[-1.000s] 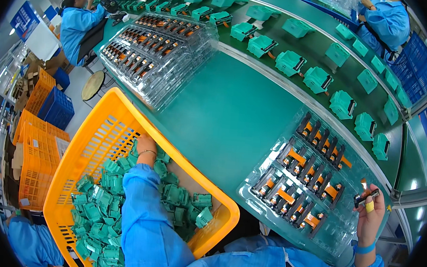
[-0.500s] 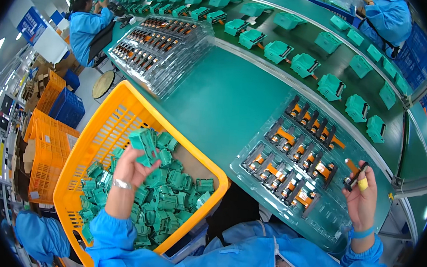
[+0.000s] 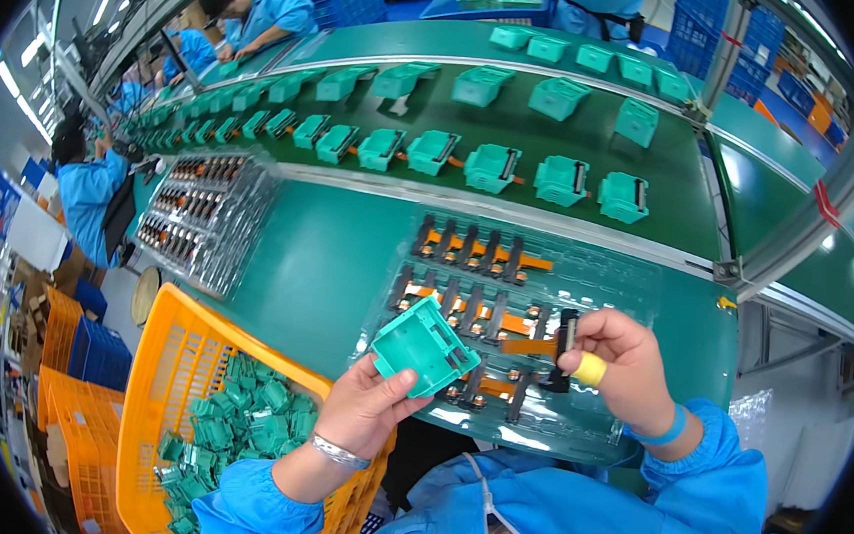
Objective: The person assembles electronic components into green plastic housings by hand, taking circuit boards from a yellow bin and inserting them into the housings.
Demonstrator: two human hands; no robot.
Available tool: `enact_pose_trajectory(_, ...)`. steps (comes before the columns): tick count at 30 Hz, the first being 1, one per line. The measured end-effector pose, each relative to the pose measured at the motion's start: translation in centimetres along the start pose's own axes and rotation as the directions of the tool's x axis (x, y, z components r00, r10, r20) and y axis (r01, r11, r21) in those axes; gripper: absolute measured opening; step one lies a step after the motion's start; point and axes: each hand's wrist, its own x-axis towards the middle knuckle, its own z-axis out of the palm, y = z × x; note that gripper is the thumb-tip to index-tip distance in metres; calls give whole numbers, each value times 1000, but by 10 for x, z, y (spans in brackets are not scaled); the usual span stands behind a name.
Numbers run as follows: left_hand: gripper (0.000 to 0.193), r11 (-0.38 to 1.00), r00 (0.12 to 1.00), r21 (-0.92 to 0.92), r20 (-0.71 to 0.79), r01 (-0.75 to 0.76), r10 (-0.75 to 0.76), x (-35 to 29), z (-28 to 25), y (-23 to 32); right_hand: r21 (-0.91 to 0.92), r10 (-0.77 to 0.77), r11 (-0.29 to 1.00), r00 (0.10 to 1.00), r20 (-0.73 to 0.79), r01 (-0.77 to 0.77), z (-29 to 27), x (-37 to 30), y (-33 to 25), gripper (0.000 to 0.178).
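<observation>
My left hand grips a green plastic housing by its lower edge, the hollow side facing up. It is held over the near left edge of the clear plastic tray. Pinched between my right thumb and fingers is a black part with an orange flat ribbon. My right hand has yellow tape round one finger and hovers above the tray's right half. Rows of similar black parts with orange ribbons lie in the tray. The housing and the black part are apart.
At lower left, a yellow crate holds many loose green housings. Stacked trays of parts stand at the table's left. Beyond the table, a conveyor carries rows of green housings. A metal post rises at right. Other people work farther off.
My left hand has lifted the green housing out of the crate and brought it right, over the tray's edge. My right hand has come inward with the black part. The view has turned.
</observation>
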Motion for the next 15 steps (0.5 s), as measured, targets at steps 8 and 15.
enact_pose_trajectory(8, 40, 969, 989, 200, 51, -147, 140, 17, 37, -26, -502, -234, 824, 965, 122, 263, 2, -2, -8, 20)
enact_pose_trajectory(15, 40, 946, 960, 222, 204, -237, 192, 12, 43, -42, -624, -254, 731, 958, 130, 278, -5, 1, 4, 20)
